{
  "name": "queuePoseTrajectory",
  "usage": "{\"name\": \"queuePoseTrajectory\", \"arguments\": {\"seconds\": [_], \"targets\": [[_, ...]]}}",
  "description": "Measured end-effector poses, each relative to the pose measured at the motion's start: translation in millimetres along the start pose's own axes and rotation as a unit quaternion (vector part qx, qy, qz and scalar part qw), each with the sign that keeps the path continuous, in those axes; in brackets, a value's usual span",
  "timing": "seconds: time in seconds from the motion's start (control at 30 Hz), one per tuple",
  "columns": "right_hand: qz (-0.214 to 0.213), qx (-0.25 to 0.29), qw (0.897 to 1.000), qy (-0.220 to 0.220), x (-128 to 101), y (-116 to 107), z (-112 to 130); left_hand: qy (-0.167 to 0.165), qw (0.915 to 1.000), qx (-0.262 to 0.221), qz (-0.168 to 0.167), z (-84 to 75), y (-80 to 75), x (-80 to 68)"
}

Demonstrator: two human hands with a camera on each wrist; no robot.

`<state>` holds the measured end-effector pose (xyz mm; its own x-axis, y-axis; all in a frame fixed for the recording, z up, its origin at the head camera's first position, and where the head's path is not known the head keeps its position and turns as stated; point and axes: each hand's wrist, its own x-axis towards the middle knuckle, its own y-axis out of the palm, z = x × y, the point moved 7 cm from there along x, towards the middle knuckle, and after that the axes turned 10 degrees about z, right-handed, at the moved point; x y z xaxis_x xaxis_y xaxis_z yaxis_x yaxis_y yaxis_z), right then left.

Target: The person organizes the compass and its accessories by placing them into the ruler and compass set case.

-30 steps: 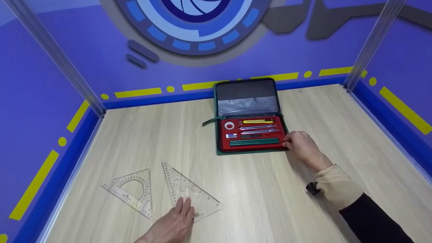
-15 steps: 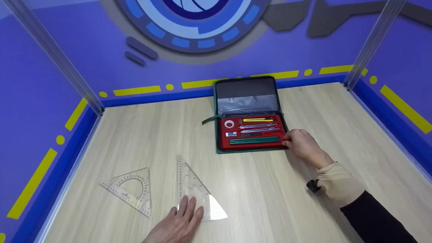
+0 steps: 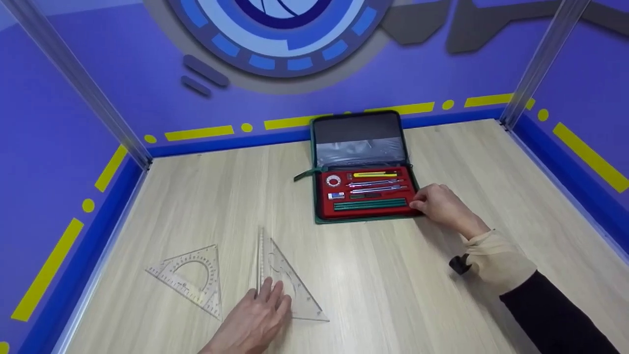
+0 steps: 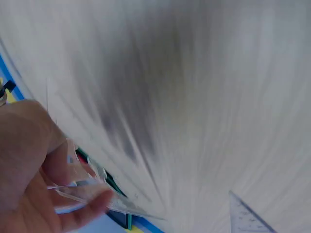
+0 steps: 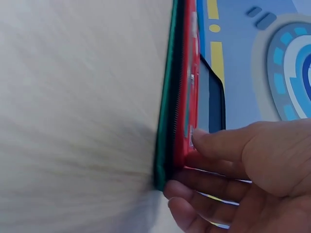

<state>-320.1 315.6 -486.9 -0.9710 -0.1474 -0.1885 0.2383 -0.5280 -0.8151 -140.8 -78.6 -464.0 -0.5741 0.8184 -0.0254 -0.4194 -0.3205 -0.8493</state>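
My left hand [image 3: 253,319] lies with straight fingers on the clear set square [image 3: 282,280], flat on the table [image 3: 393,275] near the protractor triangle [image 3: 189,278] — my right hand [image 3: 440,206] pinches the open case's [image 3: 366,194] right edge

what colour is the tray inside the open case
Red tray in a green-edged case; head view shows it best.

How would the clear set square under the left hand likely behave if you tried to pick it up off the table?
The set square looks thin, clear and flat on the table, so it is probably light, stiff, and hard to get fingers under. The left hand lies on it; smooth plastic would likely slide rather than lift.
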Motion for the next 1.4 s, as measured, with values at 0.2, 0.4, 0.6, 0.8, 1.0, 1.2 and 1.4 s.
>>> {"name": "queuePoseTrajectory", "arguments": {"seconds": [0.2,0.4,0.6,0.8,1.0,1.2,1.4], "targets": [[0.011,0.055,0.997,0.043,20,-18,-12,-0.007,0.9888,-0.141,-0.047,19.8,-14.7,3.7],[0.002,0.158,0.983,0.091,46,-33,-27,-0.051,0.9607,-0.267,-0.053,45.4,-22.4,6.5],[-0.009,0.239,0.965,0.107,80,-41,-34,-0.097,0.9400,-0.308,-0.111,70.5,-31.6,8.3],[-0.002,0.253,0.958,0.136,106,-44,-43,-0.125,0.9101,-0.348,-0.188,95.0,-44.9,18.9],[0.013,0.265,0.957,0.119,123,-42,-45,-0.135,0.8873,-0.391,-0.204,113.3,-48.2,36.7],[0.007,0.306,0.948,0.090,130,-40,-45,-0.124,0.8748,-0.416,-0.215,123.5,-51.7,56.7],[-0.007,0.334,0.937,0.097,136,-38,-49,-0.129,0.8762,-0.406,-0.225,133.3,-56.1,71.6]]}}
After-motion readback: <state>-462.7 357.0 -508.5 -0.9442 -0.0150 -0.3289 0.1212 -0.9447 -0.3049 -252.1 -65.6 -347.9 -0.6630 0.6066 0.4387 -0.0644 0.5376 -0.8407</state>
